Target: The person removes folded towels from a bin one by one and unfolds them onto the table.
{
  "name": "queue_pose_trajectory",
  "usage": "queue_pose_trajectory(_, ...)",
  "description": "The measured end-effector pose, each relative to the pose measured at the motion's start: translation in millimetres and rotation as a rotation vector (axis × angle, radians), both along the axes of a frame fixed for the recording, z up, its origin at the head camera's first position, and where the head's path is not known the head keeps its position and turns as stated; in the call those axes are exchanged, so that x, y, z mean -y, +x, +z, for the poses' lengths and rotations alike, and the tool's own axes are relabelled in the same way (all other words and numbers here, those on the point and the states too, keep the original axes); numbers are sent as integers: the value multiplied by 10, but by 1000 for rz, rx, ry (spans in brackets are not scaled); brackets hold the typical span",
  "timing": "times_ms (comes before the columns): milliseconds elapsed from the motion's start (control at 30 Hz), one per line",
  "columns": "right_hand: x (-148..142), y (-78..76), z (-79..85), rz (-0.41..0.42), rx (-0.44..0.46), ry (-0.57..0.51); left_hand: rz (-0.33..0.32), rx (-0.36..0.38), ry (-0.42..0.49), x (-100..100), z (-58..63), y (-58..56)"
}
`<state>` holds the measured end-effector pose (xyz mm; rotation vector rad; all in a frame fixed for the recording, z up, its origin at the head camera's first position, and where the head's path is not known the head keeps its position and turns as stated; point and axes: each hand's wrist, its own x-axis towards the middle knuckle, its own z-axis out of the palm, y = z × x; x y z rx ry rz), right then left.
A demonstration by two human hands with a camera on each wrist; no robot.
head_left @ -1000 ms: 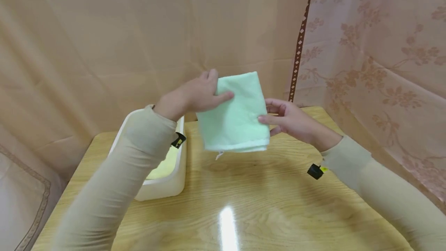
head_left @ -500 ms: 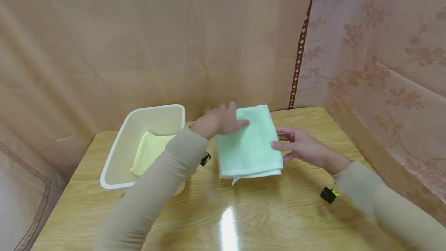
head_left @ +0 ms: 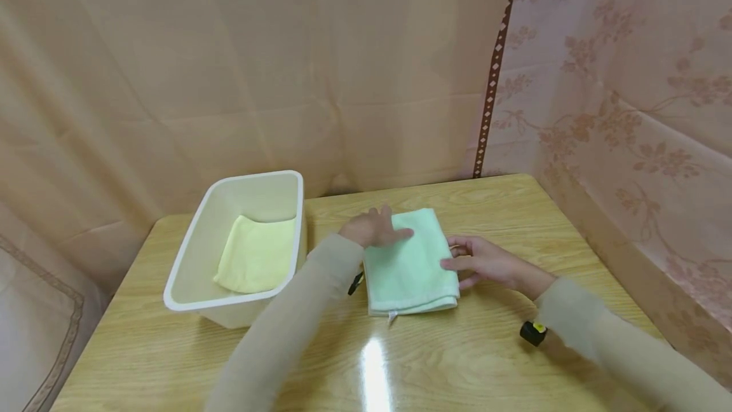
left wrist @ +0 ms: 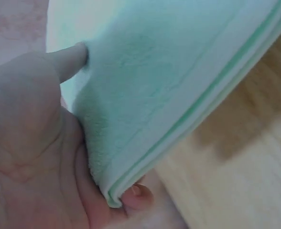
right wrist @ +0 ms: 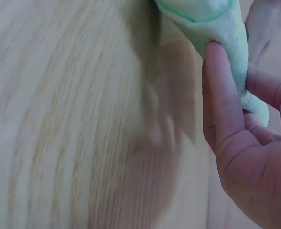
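A folded mint-green towel (head_left: 408, 269) is held between both hands, low over the wooden table, with a small white tag (head_left: 392, 316) at its near edge. My left hand (head_left: 374, 227) grips its left side, thumb on the upper face; in the left wrist view the fingers pass behind the towel's layered edge (left wrist: 198, 109). On the opposite side my right hand (head_left: 486, 264) pinches the towel, thumb on top and fingers beneath, as the right wrist view shows around the folded edge (right wrist: 226, 28). Whether the towel's underside touches the table cannot be told.
A cream plastic bin (head_left: 194, 253) stands on the table (head_left: 515, 208) to the left, with a folded yellow towel (head_left: 257, 256) lying inside. Beige curtains (head_left: 229, 81) hang behind the table, and a flowered curtain (head_left: 629, 113) on the right.
Both hands have lowered the green towel from raised in front of the curtain to low over the table. The left arm has swung right, uncovering the bin and the yellow towel.
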<state>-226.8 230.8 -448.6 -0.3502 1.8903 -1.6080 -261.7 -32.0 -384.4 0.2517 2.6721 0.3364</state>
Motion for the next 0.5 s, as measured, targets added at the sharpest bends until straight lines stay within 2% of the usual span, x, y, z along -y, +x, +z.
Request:
queue_pose_trajectory(300,38,-102,-111,-60,-16,54,-94,-92,37,44,-337,-238)
queue_pose_trajectory(500,73,-138,-107,-122,-24,66,-175,-154,74,88,-431,-360)
